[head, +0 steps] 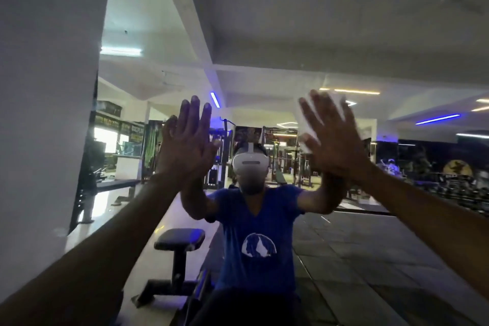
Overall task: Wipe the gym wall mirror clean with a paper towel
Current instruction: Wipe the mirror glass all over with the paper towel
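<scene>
Item one, the mirror [291,34]: I see it filling nearly the whole frame, its left edge meeting a white wall [39,87] that runs down the left side; the upper half of the glass, above both hands, is unobstructed, as is the lower right where it reflects dark floor tiles. Item two, left hand [185,140]: raised left of centre, fingers straight and close together, palm flat toward the glass and meeting its own reflection, holding nothing. Item three, right hand [333,137]: raised right of centre, fingers spread and straight, blurred, pressing the paper towel [304,124] flat against the mirror; white edges of the towel show above the fingertips and to the left of the palm, the rest hidden behind the hand. Both forearms enter from the lower corners. Item four, containers: I can make out none that I could name. Item five, reflections: between the hands, a person in a blue T-shirt [254,225] wearing a white headset [250,163]; at lower centre-left a black padded bench [180,241]; behind, in the middle band, dim gym machines and racks, too dark to tell apart; blue light strips [438,119] at centre and right, a white ceiling lamp [120,51] at upper left.
</scene>
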`<state>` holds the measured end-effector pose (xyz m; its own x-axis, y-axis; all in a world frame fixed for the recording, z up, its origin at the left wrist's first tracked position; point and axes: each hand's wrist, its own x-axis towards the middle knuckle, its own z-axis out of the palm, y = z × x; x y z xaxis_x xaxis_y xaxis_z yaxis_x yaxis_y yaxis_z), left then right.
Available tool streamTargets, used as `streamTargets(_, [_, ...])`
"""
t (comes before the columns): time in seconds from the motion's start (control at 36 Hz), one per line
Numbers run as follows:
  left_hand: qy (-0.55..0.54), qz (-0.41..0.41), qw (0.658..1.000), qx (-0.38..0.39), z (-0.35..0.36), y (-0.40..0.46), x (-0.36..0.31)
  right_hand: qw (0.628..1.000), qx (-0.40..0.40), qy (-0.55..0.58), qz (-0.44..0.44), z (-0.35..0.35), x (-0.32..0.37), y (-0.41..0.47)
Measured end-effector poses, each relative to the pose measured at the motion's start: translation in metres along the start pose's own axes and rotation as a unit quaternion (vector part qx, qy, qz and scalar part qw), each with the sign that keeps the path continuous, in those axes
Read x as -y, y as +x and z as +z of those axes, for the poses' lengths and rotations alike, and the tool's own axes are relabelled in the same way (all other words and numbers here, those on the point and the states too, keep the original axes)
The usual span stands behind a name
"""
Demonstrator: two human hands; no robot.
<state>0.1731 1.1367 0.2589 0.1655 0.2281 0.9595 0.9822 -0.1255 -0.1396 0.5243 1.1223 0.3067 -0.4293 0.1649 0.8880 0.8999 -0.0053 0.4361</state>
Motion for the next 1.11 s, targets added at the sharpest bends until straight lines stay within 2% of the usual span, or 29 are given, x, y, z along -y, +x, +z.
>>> streamTargets(0.08, [-0.038,-0.013,0.999,-0.008,0.007,0.001,0.000,0.986,0.001,0.012,0.164,-0.003,-0.051,-0.016])
streamTargets(0.14, [-0.049,-0.010,0.999,-0.016,0.009,0.001,0.001,0.964,-0.023,0.017,0.266,-0.002,-0.030,-0.015])
streamTargets(0.19, [-0.043,-0.015,0.999,-0.017,0.008,0.001,-0.001,0.947,-0.047,0.038,0.316,-0.002,0.019,-0.009])
streamTargets(0.25, [-0.048,-0.031,0.998,-0.008,0.002,0.002,-0.012,0.962,-0.050,0.063,0.262,-0.002,0.070,-0.007])
streamTargets(0.33, [-0.061,-0.083,0.995,-0.019,-0.016,0.003,-0.037,0.993,-0.017,0.062,0.097,0.002,0.116,-0.015])
streamTargets(0.39, [-0.057,-0.082,0.994,-0.037,-0.023,0.005,-0.049,0.999,-0.005,0.048,-0.003,0.004,0.111,-0.021])
streamTargets(0.44, [-0.047,-0.049,0.997,-0.032,-0.020,0.008,-0.054,0.998,-0.007,0.043,-0.050,0.003,0.086,-0.023])
streamTargets(0.47, [-0.041,-0.028,0.999,-0.020,-0.015,0.010,-0.054,0.999,-0.008,0.040,-0.030,0.004,0.068,-0.025])
streamTargets(0.53, [-0.042,0.000,0.999,0.003,-0.004,0.012,-0.053,0.996,-0.016,0.023,0.089,0.006,0.025,-0.031])
streamTargets(0.61, [-0.041,-0.002,0.999,0.000,0.005,0.013,-0.054,0.967,-0.016,0.003,0.254,0.005,-0.026,-0.040])
streamTargets(0.67, [-0.040,-0.002,0.999,-0.009,0.006,0.014,-0.053,0.951,-0.018,0.013,0.308,0.003,-0.025,-0.037])
streamTargets(0.72, [-0.045,-0.002,0.999,-0.012,0.007,0.014,-0.054,0.938,-0.044,0.035,0.343,0.000,0.004,-0.028])
streamTargets(0.78, [-0.042,-0.006,0.999,-0.014,0.003,0.014,-0.057,0.949,-0.057,0.048,0.307,0.000,0.044,-0.023])
streamTargets(0.86, [-0.019,-0.025,0.999,-0.027,-0.014,0.018,-0.063,0.989,-0.023,0.053,0.136,0.003,0.086,-0.022])
streamTargets(0.92, [-0.005,-0.019,0.998,-0.056,-0.025,0.025,-0.065,0.998,-0.017,0.053,0.028,0.005,0.080,-0.021])
streamTargets(0.97, [0.006,-0.001,0.996,-0.090,-0.032,0.033,-0.062,0.998,-0.025,0.038,-0.032,0.007,0.051,-0.015])
streamTargets(1.03, [-0.002,0.007,0.993,-0.116,-0.032,0.041,-0.056,1.000,-0.023,0.017,0.000,0.006,0.007,-0.011])
streamTargets(1.11, [-0.009,-0.016,0.995,-0.094,-0.018,0.053,-0.044,0.988,-0.026,0.009,0.150,-0.001,-0.049,0.003])
